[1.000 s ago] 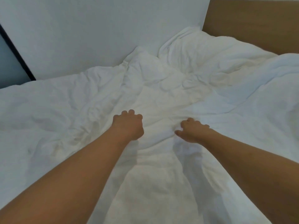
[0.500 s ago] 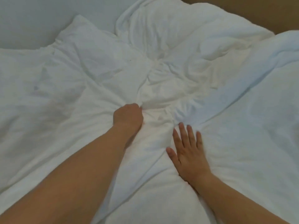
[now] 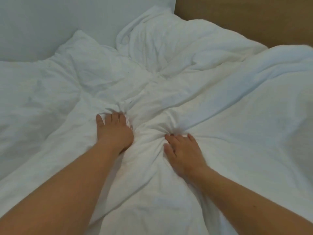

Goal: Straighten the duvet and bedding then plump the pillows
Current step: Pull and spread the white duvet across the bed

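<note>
A crumpled white duvet (image 3: 228,116) covers the whole bed. My left hand (image 3: 114,129) lies on it near the middle, fingertips dug into a bunched fold. My right hand (image 3: 182,151) rests a little nearer and to the right, its fingers curled into a knot of gathered fabric between the two hands. Creases radiate outward from that knot. At the back a white pillow (image 3: 169,41) lies rumpled against the headboard, partly under the duvet's edge.
A wooden headboard (image 3: 245,16) runs along the back right. A pale wall (image 3: 50,22) borders the bed at the back left. Thick duvet folds pile up at the far right.
My left hand has opened from a fist to spread fingers pressing into the fabric. The flat right hand has curled its fingers into the duvet. The view has tilted up slightly.
</note>
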### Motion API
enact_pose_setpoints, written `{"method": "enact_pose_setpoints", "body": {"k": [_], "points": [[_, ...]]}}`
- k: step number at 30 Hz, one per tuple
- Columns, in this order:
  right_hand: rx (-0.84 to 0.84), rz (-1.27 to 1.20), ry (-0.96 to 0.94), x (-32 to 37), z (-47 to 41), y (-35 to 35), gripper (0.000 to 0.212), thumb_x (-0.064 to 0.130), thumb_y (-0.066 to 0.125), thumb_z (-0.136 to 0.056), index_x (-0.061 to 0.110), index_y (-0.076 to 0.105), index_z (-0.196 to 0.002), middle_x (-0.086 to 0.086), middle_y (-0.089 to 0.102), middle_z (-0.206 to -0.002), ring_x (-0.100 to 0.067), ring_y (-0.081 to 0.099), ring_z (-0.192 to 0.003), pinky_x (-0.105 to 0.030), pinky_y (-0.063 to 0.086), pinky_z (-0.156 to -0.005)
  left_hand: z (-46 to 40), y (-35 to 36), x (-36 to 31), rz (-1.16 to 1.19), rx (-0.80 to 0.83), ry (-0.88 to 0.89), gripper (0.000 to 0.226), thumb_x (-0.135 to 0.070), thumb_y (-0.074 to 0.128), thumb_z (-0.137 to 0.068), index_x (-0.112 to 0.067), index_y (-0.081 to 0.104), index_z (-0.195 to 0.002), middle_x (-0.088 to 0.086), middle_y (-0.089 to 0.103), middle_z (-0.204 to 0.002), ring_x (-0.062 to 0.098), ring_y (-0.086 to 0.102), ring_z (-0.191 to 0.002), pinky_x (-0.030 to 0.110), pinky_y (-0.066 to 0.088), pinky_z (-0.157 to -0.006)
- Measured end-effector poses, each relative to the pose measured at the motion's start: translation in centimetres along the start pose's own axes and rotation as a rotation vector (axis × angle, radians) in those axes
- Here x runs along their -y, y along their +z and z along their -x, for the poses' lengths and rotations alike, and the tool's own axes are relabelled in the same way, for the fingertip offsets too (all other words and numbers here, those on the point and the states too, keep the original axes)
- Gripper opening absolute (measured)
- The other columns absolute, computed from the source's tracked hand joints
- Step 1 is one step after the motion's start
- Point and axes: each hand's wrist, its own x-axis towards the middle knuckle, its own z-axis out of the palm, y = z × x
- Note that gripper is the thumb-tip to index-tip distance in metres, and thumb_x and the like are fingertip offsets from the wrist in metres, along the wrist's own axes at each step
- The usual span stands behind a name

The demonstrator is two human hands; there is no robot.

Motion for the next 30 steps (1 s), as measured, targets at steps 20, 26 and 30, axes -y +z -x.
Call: {"method": "enact_pose_setpoints", "body": {"k": [20,26,30], "points": [[-0.247,0.038,-0.052,-15.6,-8.9,2.8,0.073,0.045,0.047,-0.086,0.021,0.029,-0.153,-0.008,0.017,-0.162,-0.03,0.015,-0.149,-0.057,0.012,-0.118,-27.9,-16.8,-23.8,0.726,-0.387,-0.02,0.044,-0.035,0.033,-0.103,-0.005,0.059,-0.121,0.018,0.06,-0.127,0.036,0.055,-0.117,0.037,0.043,-0.091],[-0.206,0.051,-0.048,-16.8,-9.8,3.2,0.07,0.042,0.045,-0.086,0.02,0.033,-0.152,-0.011,0.02,-0.161,-0.031,0.018,-0.148,-0.061,0.014,-0.115,-26.6,-10.9,-23.1,0.69,-0.153,0.195,0.057,-0.048,0.028,-0.101,-0.018,0.027,-0.149,0.013,0.031,-0.154,0.029,0.03,-0.141,0.05,0.018,-0.115],[-0.156,0.087,-0.018,-16.8,-9.8,3.5,0.067,0.044,0.038,-0.089,0.021,0.033,-0.152,-0.01,0.023,-0.16,-0.03,0.021,-0.147,-0.06,0.012,-0.116,-19.2,-6.3,-16.2,0.198,-0.058,0.318,0.07,-0.067,0.008,-0.093,-0.034,-0.005,-0.153,-0.002,-0.001,-0.163,0.021,-0.004,-0.15,0.065,-0.013,-0.111]]}}
